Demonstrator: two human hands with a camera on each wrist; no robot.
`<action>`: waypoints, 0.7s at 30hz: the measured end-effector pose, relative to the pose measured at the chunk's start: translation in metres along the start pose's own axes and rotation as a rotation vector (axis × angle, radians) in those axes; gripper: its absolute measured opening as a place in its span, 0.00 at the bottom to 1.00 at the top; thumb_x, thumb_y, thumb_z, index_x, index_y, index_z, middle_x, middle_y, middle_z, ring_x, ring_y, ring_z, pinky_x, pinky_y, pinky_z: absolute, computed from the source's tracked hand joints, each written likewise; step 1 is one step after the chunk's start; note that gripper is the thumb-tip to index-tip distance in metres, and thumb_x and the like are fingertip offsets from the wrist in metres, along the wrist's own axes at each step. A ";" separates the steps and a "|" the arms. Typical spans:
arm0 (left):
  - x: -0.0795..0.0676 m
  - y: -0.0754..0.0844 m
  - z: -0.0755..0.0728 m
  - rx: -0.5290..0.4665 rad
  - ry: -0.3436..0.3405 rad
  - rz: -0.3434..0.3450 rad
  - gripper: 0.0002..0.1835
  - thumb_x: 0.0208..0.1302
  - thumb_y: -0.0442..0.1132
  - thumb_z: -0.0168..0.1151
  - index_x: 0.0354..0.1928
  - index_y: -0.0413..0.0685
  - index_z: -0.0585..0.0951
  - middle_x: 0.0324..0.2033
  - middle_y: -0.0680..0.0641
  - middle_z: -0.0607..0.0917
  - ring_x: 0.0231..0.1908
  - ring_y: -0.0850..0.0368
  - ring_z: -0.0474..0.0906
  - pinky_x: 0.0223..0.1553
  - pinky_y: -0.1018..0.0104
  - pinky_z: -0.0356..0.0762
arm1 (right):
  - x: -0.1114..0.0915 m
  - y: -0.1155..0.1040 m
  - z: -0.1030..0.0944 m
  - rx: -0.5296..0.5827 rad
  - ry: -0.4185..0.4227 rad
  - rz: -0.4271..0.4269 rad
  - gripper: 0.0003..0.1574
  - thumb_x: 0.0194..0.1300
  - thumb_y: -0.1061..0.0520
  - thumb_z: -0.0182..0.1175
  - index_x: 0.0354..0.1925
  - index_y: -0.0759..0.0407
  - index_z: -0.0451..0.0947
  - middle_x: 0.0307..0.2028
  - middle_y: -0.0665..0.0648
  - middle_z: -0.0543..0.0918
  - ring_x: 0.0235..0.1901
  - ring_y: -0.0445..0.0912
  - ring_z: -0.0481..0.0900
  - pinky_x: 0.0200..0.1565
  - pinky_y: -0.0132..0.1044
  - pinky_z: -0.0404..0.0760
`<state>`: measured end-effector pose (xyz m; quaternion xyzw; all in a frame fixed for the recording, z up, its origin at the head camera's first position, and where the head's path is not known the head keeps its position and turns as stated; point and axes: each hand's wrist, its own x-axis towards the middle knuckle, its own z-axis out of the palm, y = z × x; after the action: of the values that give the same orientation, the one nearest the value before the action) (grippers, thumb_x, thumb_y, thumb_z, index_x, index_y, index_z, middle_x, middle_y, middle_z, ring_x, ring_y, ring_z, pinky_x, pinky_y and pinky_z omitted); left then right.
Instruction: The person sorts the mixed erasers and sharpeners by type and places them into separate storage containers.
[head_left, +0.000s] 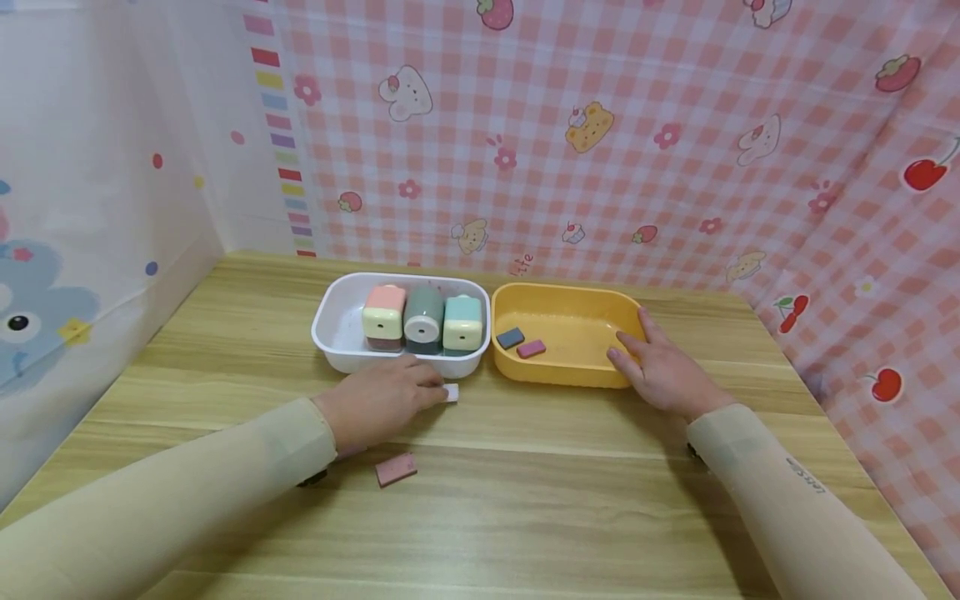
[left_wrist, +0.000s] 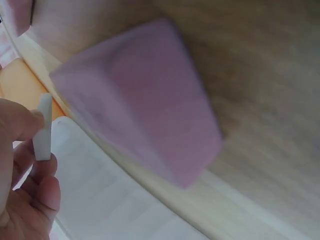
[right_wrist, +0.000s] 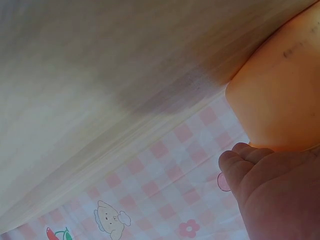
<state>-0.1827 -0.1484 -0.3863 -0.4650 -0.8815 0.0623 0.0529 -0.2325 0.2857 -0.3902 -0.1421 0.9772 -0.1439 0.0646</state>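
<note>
My left hand (head_left: 386,398) pinches a small white eraser (head_left: 452,392) between thumb and fingers, just in front of the white bin (head_left: 330,360). In the left wrist view the white eraser (left_wrist: 44,127) stands on edge in the fingers, and a pink eraser (left_wrist: 150,100) looms large close by. Another pink eraser (head_left: 396,469) lies on the table nearer me. My right hand (head_left: 667,371) grips the right end of the yellow bin (head_left: 562,375), thumb and a finger over its rim. Inside that bin lie a blue eraser (head_left: 511,337) and a pink eraser (head_left: 532,348).
Three pencil sharpeners stand in the white bin: a pink and cream one (head_left: 384,312), a grey-green one (head_left: 423,315) and a teal and cream one (head_left: 462,323). The bins sit side by side on the wooden table (head_left: 525,508), before a pink checked cloth (head_left: 540,183).
</note>
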 end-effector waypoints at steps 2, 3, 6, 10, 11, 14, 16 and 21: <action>0.001 0.000 -0.001 0.011 0.006 0.000 0.24 0.73 0.28 0.62 0.68 0.51 0.81 0.66 0.48 0.83 0.67 0.50 0.76 0.72 0.53 0.75 | 0.000 0.000 0.000 -0.001 0.002 -0.002 0.53 0.82 0.28 0.34 0.80 0.68 0.58 0.83 0.72 0.32 0.82 0.71 0.39 0.79 0.69 0.50; 0.001 -0.001 -0.002 0.016 0.009 0.001 0.24 0.73 0.29 0.63 0.69 0.51 0.81 0.66 0.48 0.83 0.67 0.50 0.76 0.71 0.53 0.75 | 0.000 0.000 0.000 -0.002 0.003 -0.003 0.52 0.83 0.28 0.34 0.80 0.68 0.58 0.83 0.72 0.32 0.82 0.71 0.39 0.79 0.69 0.50; 0.004 -0.002 -0.004 0.025 0.033 0.002 0.25 0.72 0.31 0.66 0.69 0.52 0.81 0.66 0.50 0.83 0.65 0.51 0.77 0.71 0.55 0.76 | 0.000 0.000 0.000 -0.006 0.006 -0.008 0.52 0.83 0.28 0.35 0.79 0.69 0.59 0.83 0.73 0.32 0.82 0.72 0.39 0.79 0.69 0.50; 0.007 -0.004 -0.009 0.021 0.108 0.008 0.24 0.72 0.34 0.68 0.68 0.52 0.82 0.62 0.51 0.85 0.62 0.51 0.79 0.67 0.56 0.79 | 0.000 -0.001 0.000 -0.005 0.007 -0.006 0.53 0.82 0.27 0.34 0.79 0.68 0.59 0.83 0.73 0.32 0.82 0.72 0.40 0.79 0.69 0.50; 0.008 -0.005 -0.010 0.017 0.133 0.010 0.23 0.71 0.35 0.69 0.67 0.52 0.83 0.61 0.51 0.86 0.61 0.51 0.80 0.66 0.56 0.80 | 0.000 0.000 -0.001 -0.004 0.007 -0.006 0.53 0.82 0.27 0.34 0.79 0.68 0.59 0.83 0.73 0.32 0.82 0.72 0.40 0.78 0.69 0.50; 0.012 -0.007 -0.013 0.008 0.195 0.025 0.24 0.68 0.35 0.72 0.65 0.52 0.84 0.60 0.50 0.86 0.59 0.50 0.80 0.63 0.56 0.81 | 0.000 -0.002 -0.001 -0.002 0.008 -0.009 0.53 0.82 0.28 0.34 0.79 0.68 0.59 0.83 0.73 0.32 0.82 0.72 0.40 0.78 0.69 0.51; 0.014 -0.008 -0.015 0.008 0.226 0.033 0.24 0.66 0.35 0.73 0.64 0.51 0.84 0.60 0.50 0.86 0.58 0.50 0.80 0.62 0.56 0.82 | 0.000 -0.002 -0.001 -0.001 0.010 -0.016 0.52 0.83 0.28 0.35 0.79 0.69 0.59 0.83 0.74 0.33 0.82 0.72 0.41 0.78 0.69 0.51; 0.020 -0.011 -0.019 0.019 0.249 0.023 0.24 0.68 0.34 0.72 0.65 0.52 0.84 0.60 0.50 0.87 0.58 0.49 0.80 0.63 0.55 0.81 | -0.001 -0.002 -0.001 0.001 0.014 -0.023 0.51 0.83 0.29 0.36 0.79 0.69 0.60 0.83 0.74 0.33 0.82 0.72 0.41 0.78 0.69 0.52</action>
<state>-0.1996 -0.1369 -0.3648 -0.4787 -0.8621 0.0130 0.1656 -0.2315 0.2840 -0.3882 -0.1525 0.9758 -0.1463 0.0562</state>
